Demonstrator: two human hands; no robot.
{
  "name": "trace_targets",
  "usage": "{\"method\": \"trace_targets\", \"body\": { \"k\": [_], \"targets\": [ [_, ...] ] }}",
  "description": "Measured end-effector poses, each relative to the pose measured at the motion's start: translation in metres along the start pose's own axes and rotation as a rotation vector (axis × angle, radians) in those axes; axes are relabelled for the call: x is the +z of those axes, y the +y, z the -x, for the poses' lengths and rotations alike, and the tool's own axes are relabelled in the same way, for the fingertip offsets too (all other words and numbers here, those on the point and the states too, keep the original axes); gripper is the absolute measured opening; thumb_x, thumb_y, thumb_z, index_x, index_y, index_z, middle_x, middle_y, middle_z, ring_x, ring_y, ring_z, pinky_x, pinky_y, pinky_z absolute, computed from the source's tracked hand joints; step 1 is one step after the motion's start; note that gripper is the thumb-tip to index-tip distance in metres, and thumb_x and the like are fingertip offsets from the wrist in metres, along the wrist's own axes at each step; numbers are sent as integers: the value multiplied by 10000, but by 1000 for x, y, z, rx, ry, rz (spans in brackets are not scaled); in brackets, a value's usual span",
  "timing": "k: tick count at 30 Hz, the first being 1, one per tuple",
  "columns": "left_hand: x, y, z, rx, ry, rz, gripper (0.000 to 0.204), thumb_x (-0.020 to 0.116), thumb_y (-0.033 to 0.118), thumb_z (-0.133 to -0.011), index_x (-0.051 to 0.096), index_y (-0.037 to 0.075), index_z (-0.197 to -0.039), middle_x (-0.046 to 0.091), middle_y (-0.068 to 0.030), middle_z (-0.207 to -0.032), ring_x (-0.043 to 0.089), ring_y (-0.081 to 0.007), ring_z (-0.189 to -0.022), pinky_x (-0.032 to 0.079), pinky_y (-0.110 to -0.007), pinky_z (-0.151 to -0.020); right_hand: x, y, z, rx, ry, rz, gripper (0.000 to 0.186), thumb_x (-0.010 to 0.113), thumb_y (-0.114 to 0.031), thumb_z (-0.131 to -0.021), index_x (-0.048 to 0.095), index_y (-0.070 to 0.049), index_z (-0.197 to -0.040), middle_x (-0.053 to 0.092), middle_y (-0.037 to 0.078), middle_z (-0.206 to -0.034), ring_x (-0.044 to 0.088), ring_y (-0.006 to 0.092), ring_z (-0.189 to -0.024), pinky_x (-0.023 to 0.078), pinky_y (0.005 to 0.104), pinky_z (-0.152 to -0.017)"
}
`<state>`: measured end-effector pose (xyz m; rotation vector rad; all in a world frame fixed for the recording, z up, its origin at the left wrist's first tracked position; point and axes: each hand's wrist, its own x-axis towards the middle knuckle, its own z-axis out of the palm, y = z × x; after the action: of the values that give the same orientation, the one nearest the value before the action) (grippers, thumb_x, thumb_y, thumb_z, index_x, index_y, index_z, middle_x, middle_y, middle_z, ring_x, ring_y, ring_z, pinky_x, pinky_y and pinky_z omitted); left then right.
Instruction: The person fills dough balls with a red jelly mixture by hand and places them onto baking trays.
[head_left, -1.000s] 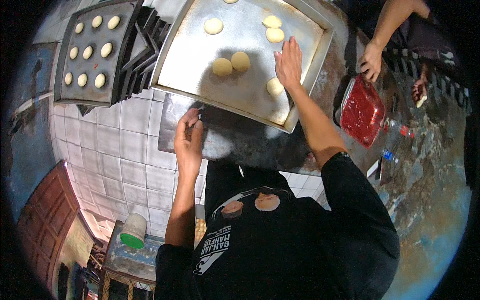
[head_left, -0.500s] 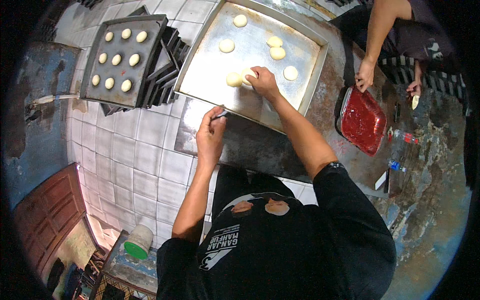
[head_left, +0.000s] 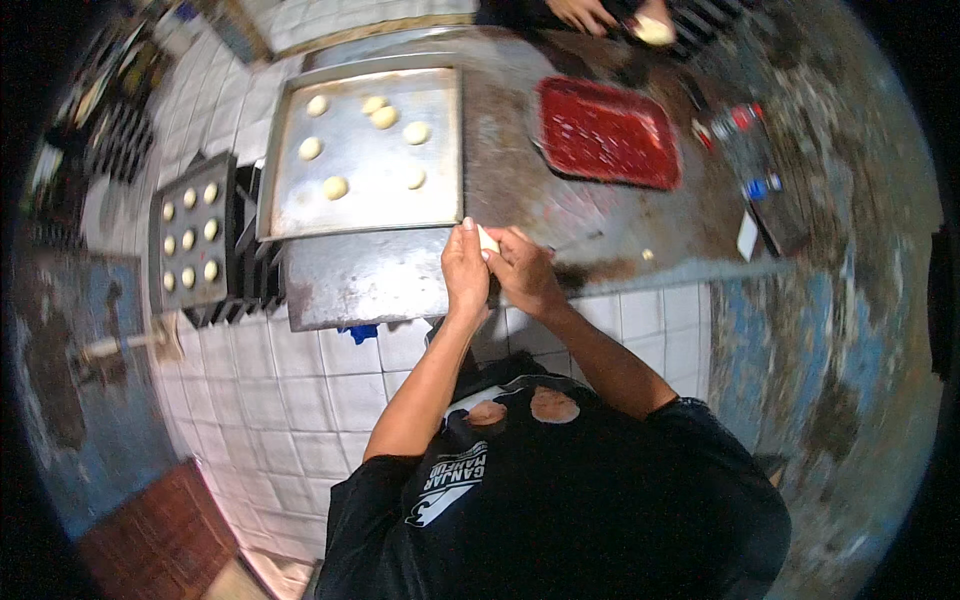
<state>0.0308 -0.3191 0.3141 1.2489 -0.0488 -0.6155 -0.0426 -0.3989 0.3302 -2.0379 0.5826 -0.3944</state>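
Head view, looking straight down: the person's left hand (head_left: 466, 268) and right hand (head_left: 522, 272) meet over the worn metal table (head_left: 370, 285), just past its near edge, with a pale piece of dough (head_left: 487, 239) pinched between them. Both hands are curled around it, the left-hand fingers bent over its left side and the right-hand fingers wrapped against its right side, so only the top of the dough shows between the fingertips. Just beyond the hands lies a large silver baking tray (head_left: 300, 215) holding seven small dough rounds (head_left: 335, 187), loosely scattered in its far and middle part, while its near strip is bare. To the left of that tray, on a dark rack off the table's edge, sits a smaller dark tray (head_left: 170, 285) with dough balls set in neat rows. To the right and farther back on the table rests a red rectangular tray (head_left: 607, 132), well apart from the hands. At the far edge another person's hands (head_left: 585, 12) work near a pale lump (head_left: 652, 30). Below the table, white wall tiles (head_left: 300, 400) show beside the person's dark shirt.
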Motion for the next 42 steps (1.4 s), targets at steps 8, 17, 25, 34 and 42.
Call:
{"method": "trace_targets", "body": {
  "k": [8, 17, 25, 34, 42],
  "targets": [
    [61, -27, 88, 147, -200, -175, 367, 527, 388, -1050, 598, 62, -899, 558, 12, -770, 499, -65, -708, 417, -251, -612, -82, 42, 101, 219, -78, -832, 412, 683, -68, -945, 530, 53, -1308, 685, 88, -1109, 630, 131, -1033, 501, 263, -921],
    [-4, -122, 119, -216, -404, -658, 300, 580, 152, -957, 613, 9, -1219, 687, -61, -1012, 627, -148, -841, 520, -309, -742, -72, 81, 144, -375, -35, 201, 191, 627, -98, -846, 687, -91, -1027, 674, 133, -970, 608, 302, -1035, 417, 478, -1013],
    [41, -56, 62, -418, -420, 71, 675, 747, -15, -806, 485, 55, -1425, 645, -18, -1124, 607, -139, -968, 480, -311, -916, -110, 236, 23, -161, 0, 663, 275, 540, -31, -853, 578, 16, -1122, 595, 184, -1084, 607, 399, -1027, 508, 464, -900],
    [53, -30, -48, -420, -382, -22, 502, 779, -23, -787, 588, 38, -1247, 674, -62, -1156, 630, -164, -1096, 468, -280, -978, -117, 226, -8, -412, -354, 1008, 231, 575, -152, -859, 580, -52, -1068, 593, 123, -1069, 598, 276, -1010, 487, 401, -907],
    [83, -15, -111, -328, -521, -194, 710, 776, 26, -813, 443, 34, -1440, 664, -70, -1118, 649, -186, -1069, 497, -336, -968, -111, 242, -21, -388, -355, 1013, 188, 600, -175, -823, 623, -47, -958, 593, 93, -942, 596, 259, -940, 506, 388, -847]
  ]
}}
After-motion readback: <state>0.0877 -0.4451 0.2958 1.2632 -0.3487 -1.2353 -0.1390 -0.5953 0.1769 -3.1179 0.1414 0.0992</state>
